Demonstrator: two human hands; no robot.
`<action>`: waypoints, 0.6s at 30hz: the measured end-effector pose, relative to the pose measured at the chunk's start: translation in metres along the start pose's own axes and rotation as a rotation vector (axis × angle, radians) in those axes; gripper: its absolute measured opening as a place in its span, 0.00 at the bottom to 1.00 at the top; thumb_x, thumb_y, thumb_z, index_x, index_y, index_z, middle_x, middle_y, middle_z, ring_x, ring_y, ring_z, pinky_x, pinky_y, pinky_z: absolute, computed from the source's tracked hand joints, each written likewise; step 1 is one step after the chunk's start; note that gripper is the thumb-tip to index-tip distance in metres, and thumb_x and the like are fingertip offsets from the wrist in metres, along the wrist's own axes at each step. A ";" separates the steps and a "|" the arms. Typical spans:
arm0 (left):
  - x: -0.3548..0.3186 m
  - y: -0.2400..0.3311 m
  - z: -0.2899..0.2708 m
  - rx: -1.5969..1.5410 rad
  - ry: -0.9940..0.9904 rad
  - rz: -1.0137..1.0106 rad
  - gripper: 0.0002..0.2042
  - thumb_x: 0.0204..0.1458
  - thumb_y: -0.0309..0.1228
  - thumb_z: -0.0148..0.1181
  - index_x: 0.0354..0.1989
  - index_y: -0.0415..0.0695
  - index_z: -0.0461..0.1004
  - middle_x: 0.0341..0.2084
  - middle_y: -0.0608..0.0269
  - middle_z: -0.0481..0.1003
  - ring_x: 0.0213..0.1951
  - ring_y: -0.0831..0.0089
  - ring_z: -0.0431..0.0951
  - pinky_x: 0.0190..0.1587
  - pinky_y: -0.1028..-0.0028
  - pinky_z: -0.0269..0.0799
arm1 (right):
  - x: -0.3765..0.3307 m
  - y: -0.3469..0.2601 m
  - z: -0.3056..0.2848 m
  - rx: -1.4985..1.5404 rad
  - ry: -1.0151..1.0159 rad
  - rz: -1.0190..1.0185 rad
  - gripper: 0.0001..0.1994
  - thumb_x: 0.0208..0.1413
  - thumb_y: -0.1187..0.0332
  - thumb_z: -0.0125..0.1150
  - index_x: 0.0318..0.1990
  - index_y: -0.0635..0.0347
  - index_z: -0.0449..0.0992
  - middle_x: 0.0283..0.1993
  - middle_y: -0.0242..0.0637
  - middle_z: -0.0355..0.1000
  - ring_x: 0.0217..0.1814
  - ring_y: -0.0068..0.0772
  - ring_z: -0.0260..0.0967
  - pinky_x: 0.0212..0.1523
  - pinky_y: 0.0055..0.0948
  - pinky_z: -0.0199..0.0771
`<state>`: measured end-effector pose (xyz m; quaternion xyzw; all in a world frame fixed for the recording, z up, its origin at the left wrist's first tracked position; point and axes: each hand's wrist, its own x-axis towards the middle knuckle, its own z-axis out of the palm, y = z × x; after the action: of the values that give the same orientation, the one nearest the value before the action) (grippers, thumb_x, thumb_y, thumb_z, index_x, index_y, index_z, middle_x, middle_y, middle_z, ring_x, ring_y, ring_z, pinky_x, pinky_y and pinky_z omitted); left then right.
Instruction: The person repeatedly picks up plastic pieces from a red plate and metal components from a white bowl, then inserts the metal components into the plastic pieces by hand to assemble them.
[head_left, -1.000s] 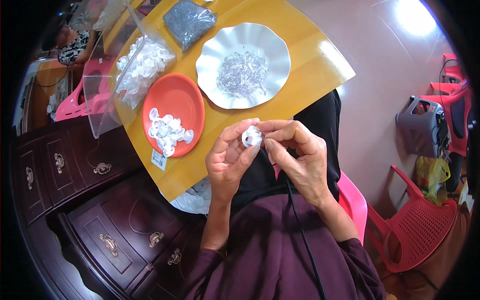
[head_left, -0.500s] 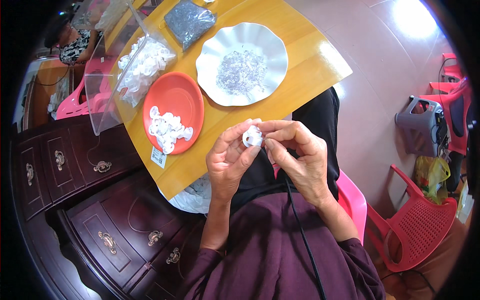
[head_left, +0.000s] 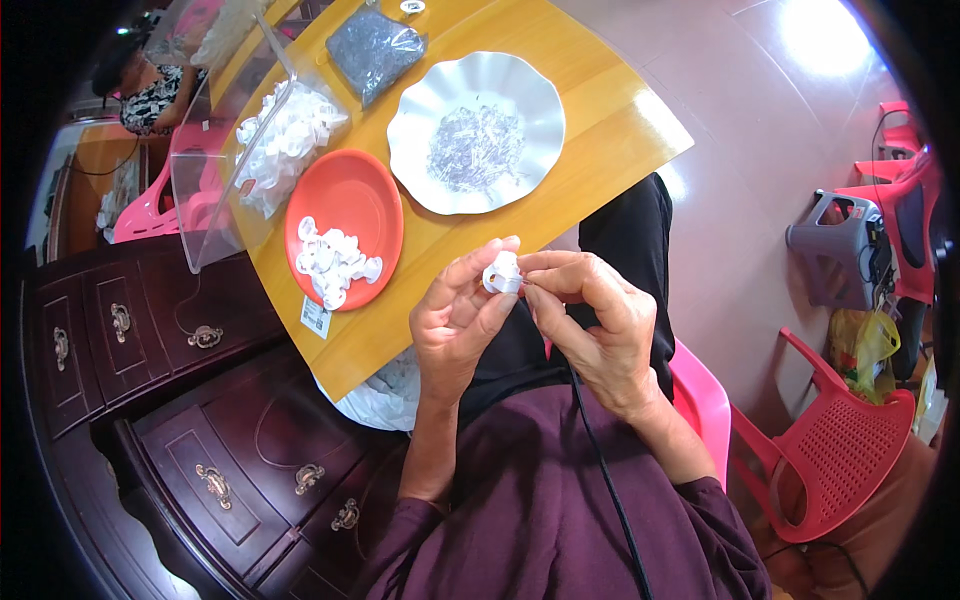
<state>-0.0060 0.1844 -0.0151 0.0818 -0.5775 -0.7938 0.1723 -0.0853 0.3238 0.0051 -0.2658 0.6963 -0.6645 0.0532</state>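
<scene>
Between the thumb and fingers of my left hand (head_left: 452,325) is a small white plastic part (head_left: 501,274), rounded with a hole in its side. My right hand (head_left: 597,325) pinches right beside it, thumb against fingertips. A thin, shiny sliver shows at the right fingertips, touching the part's right side; most of it is hidden, and its exact kind is unclear. Beyond the hands, a white scalloped dish (head_left: 541,150) holds many thin clear slivers (head_left: 475,150). To its left, an orange-red plate (head_left: 352,178) carries several similar white parts (head_left: 333,262).
A bag of white parts (head_left: 285,135) stands by a clear upright panel (head_left: 205,190) on the yellow table (head_left: 610,110). A bag of dark contents (head_left: 374,50) lies at the back. Dark drawers (head_left: 215,440) stand left; a red chair (head_left: 840,440) and grey stool (head_left: 835,245) are right.
My right fingertips have come slightly closer to the white part, and less of the thin sliver shows between them. The view has shifted a little; both hands keep their grips.
</scene>
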 end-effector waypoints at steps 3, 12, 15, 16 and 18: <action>0.001 -0.001 -0.001 0.038 -0.011 0.036 0.22 0.54 0.12 0.57 0.59 0.33 0.67 0.58 0.45 0.69 0.56 0.65 0.73 0.60 0.69 0.70 | -0.001 0.001 0.001 -0.006 0.013 -0.032 0.07 0.50 0.80 0.65 0.35 0.64 0.73 0.38 0.40 0.78 0.33 0.30 0.77 0.33 0.23 0.77; 0.001 0.002 0.000 0.073 -0.017 0.060 0.22 0.54 0.13 0.59 0.58 0.34 0.68 0.57 0.46 0.69 0.55 0.66 0.74 0.58 0.69 0.71 | -0.004 -0.001 -0.001 0.108 0.007 0.079 0.06 0.51 0.80 0.66 0.35 0.64 0.74 0.38 0.40 0.79 0.33 0.26 0.77 0.33 0.21 0.77; 0.001 0.002 0.001 0.015 0.005 0.020 0.21 0.54 0.13 0.59 0.58 0.34 0.68 0.57 0.45 0.70 0.56 0.66 0.73 0.59 0.69 0.71 | -0.004 -0.003 -0.002 0.099 0.022 0.074 0.06 0.51 0.80 0.66 0.35 0.64 0.74 0.38 0.40 0.79 0.32 0.25 0.77 0.33 0.20 0.77; 0.001 0.002 0.002 0.018 0.002 0.031 0.21 0.54 0.14 0.59 0.58 0.34 0.68 0.57 0.45 0.70 0.56 0.66 0.73 0.59 0.69 0.71 | -0.004 -0.003 -0.002 0.099 0.022 0.075 0.06 0.51 0.80 0.66 0.35 0.64 0.74 0.38 0.40 0.79 0.32 0.25 0.77 0.33 0.20 0.77; 0.001 0.001 0.001 0.011 0.001 0.027 0.22 0.54 0.13 0.58 0.58 0.34 0.68 0.57 0.45 0.70 0.56 0.65 0.73 0.59 0.69 0.71 | -0.003 -0.001 -0.002 0.068 0.021 0.047 0.06 0.51 0.79 0.66 0.35 0.64 0.74 0.38 0.40 0.79 0.32 0.25 0.77 0.33 0.21 0.77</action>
<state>-0.0071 0.1851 -0.0140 0.0752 -0.5830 -0.7881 0.1828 -0.0830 0.3270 0.0059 -0.2403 0.6799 -0.6892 0.0705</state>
